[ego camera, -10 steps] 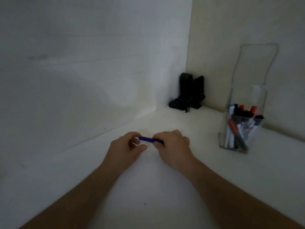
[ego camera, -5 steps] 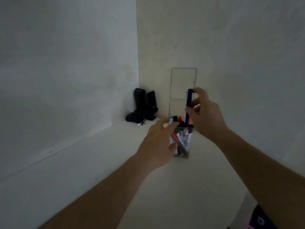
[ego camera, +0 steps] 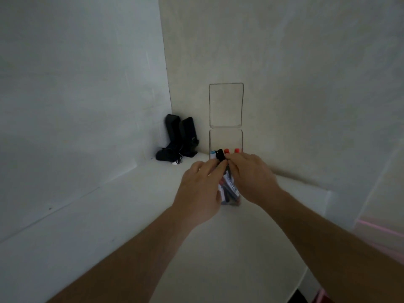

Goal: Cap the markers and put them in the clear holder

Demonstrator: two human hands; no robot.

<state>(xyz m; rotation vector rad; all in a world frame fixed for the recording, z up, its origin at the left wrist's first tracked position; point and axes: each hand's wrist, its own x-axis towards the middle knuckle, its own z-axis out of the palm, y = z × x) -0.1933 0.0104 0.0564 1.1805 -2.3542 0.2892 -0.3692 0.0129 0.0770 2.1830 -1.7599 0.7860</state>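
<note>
The clear holder (ego camera: pixel 226 141) stands against the right wall with its tall back panel rising above it. Several capped markers (ego camera: pixel 228 189) stand inside; a light blue cap (ego camera: pixel 212 153), a dark cap (ego camera: pixel 220 155) and two red caps (ego camera: pixel 227 150) poke out on top. My left hand (ego camera: pixel 201 193) wraps the holder's left front side. My right hand (ego camera: pixel 251 178) covers the right side, its fingertips pinched on the dark-capped marker at the rim. Both hands hide most of the holder's front.
Two black speakers (ego camera: pixel 179 138) with a tangled cable sit in the corner just left of the holder. White walls close in at left and behind. The white shelf's edge runs along the right, with something pink (ego camera: pixel 389 232) beyond it.
My right hand has come down from above the holder, lowering the dark blue marker among the others. My left hand has closed in on the holder's left side.
</note>
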